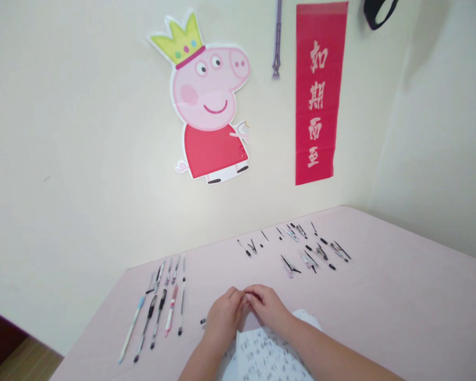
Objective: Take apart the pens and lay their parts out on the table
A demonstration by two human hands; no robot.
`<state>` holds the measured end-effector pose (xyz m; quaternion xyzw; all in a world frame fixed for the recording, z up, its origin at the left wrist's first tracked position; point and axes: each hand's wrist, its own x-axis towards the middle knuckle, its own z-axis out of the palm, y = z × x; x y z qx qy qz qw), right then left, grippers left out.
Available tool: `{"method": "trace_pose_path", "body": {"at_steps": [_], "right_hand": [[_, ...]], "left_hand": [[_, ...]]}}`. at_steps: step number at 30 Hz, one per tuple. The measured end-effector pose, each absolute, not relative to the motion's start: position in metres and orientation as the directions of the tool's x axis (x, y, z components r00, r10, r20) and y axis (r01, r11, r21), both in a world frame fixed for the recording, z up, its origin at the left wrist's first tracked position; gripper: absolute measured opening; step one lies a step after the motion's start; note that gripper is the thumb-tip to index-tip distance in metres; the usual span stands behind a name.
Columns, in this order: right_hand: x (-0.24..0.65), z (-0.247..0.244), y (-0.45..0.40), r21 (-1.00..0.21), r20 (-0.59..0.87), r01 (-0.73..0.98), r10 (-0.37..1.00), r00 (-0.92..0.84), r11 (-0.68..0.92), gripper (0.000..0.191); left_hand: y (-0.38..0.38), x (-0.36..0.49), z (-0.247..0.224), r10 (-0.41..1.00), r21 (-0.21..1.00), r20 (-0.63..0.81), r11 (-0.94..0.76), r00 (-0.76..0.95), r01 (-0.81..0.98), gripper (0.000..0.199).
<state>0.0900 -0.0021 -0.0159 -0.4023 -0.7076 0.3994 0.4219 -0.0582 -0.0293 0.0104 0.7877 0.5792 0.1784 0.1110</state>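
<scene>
My left hand [225, 316] and my right hand [266, 305] meet above the near middle of the pink table. Fingers of both are pinched together at the tips, round something too small to make out. Below them lie handwritten paper sheets [267, 355], partly covered by my right forearm. A small black piece [203, 320] sits just left of my left hand. Further left are rows of pens, among them a light blue and cream pen [131, 330], a pink pen [171, 311] and a black-gripped pen [158, 319].
Several separated pen parts [289, 264] are spread over the back right of the pink table [396, 296]. Behind it, the wall bears a pig cutout [216, 151] and a red banner [319, 95]. A wooden floor [24, 362] shows at the lower left.
</scene>
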Motion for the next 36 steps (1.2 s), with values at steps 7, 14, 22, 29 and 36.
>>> {"method": "trace_pose_path", "body": {"at_steps": [7,14,22,29,36], "right_hand": [[0.09,-0.022,0.004,-0.934,0.265,0.177,0.933,-0.243,0.311,0.023],[0.094,-0.032,0.012,-0.924,0.244,0.269,0.961,-0.126,0.27,0.022],[0.098,-0.022,0.002,-0.726,0.308,0.583,0.93,-0.198,0.365,0.019],[0.098,-0.021,0.0,-0.674,0.376,0.593,0.896,-0.237,0.44,0.02],[0.095,-0.013,-0.004,-0.704,0.481,0.454,0.837,-0.261,0.546,0.021]], "left_hand": [[-0.027,-0.062,0.005,0.956,0.421,0.167,-0.29,0.241,0.86,0.026],[-0.024,-0.065,0.0,0.976,0.406,0.179,-0.187,0.122,0.895,0.013],[-0.023,-0.065,0.0,0.961,0.501,0.242,-0.244,0.137,0.83,0.009],[-0.024,-0.064,0.002,0.927,0.582,0.347,-0.331,0.14,0.743,0.013],[-0.023,-0.061,0.013,0.879,0.778,0.464,-0.346,-0.109,0.525,0.006]]}}
